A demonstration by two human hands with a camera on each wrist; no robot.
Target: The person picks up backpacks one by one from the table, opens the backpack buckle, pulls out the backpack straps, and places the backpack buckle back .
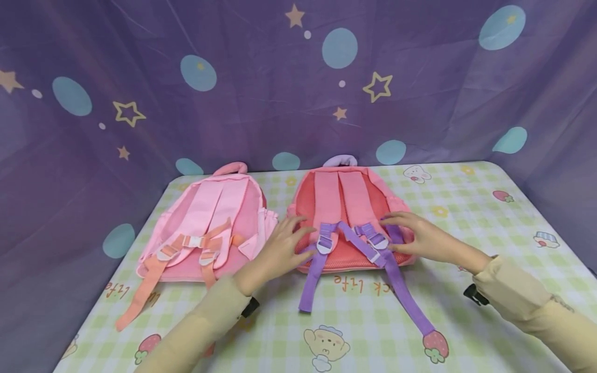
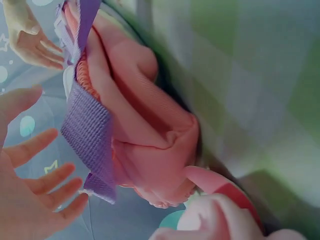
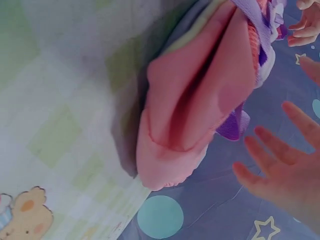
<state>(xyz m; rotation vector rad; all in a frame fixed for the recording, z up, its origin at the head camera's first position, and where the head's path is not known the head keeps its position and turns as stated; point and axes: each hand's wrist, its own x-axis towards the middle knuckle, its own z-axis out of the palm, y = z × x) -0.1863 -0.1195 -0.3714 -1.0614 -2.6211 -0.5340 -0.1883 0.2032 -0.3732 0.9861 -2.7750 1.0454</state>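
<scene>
A coral-pink backpack (image 1: 305,202) lies back side up on the table, with purple straps (image 1: 317,274) trailing toward the near edge and white buckles (image 1: 325,244) at its middle. Over its left side is my left hand (image 1: 282,246), fingers spread and holding nothing. At the opposite side my right hand (image 1: 422,238) also has its fingers apart, close to the purple webbing. In the left wrist view a wide purple strap (image 2: 90,130) stands beside the left fingers. The right wrist view has the backpack's side (image 3: 175,135) next to the loosely extended right fingers.
A lighter pink backpack (image 1: 184,207) with orange straps (image 1: 142,295) lies to the left, its side pocket near my left wrist. Green-checked cloth (image 1: 373,321) with cartoon prints covers the table. Behind hangs a purple curtain (image 1: 261,124) with stars and dots.
</scene>
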